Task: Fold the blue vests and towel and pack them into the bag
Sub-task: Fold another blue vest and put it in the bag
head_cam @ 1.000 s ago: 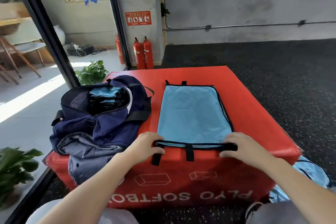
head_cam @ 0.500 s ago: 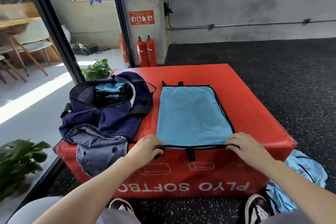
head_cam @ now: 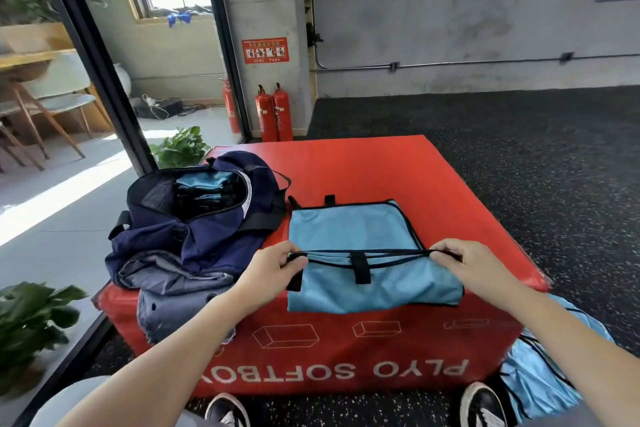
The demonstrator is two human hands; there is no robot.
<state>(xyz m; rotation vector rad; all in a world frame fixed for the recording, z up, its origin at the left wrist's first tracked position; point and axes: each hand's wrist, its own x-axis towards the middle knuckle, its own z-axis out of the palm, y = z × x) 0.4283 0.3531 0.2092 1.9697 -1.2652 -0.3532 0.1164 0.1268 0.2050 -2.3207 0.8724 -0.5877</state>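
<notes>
Lying on the red soft box (head_cam: 363, 170), toward its near right part, the light blue vest (head_cam: 349, 229) is spread flat at its far end while its near edge is lifted and drawn taut between the two hands, so that the cloth below that edge hangs in a loose fold over the box's front rim. The left hand (head_cam: 268, 269) pinches the vest's black-trimmed edge at the near left corner, fingers curled round the trim; the right hand (head_cam: 465, 265) pinches the same edge at the near right corner, thumb and fingers closed on it. A short black strap tab (head_cam: 360, 267) hangs from the middle of the raised edge, and two more black tabs stick out at the vest's far edge. Just beside the vest, on the left part of the box, sits the navy bag (head_cam: 204, 229), slumped and unzipped, with its mouth open upward; folded blue cloth with black trim (head_cam: 204, 184) shows inside it. A crumpled grey garment (head_cam: 173, 291) lies against the bag's near side and droops over the box's front left corner. Down on the dark speckled floor (head_cam: 536, 156), at the box's near right corner, a heap of more blue vests (head_cam: 540, 378) lies bunched beside the person's right shoe (head_cam: 481, 404). The box's front face bears white lettering, seen upside down. Behind the box two red fire extinguishers (head_cam: 273, 113) stand against a concrete pillar, and a green potted plant (head_cam: 180, 149) sits near the glass partition on the left.
</notes>
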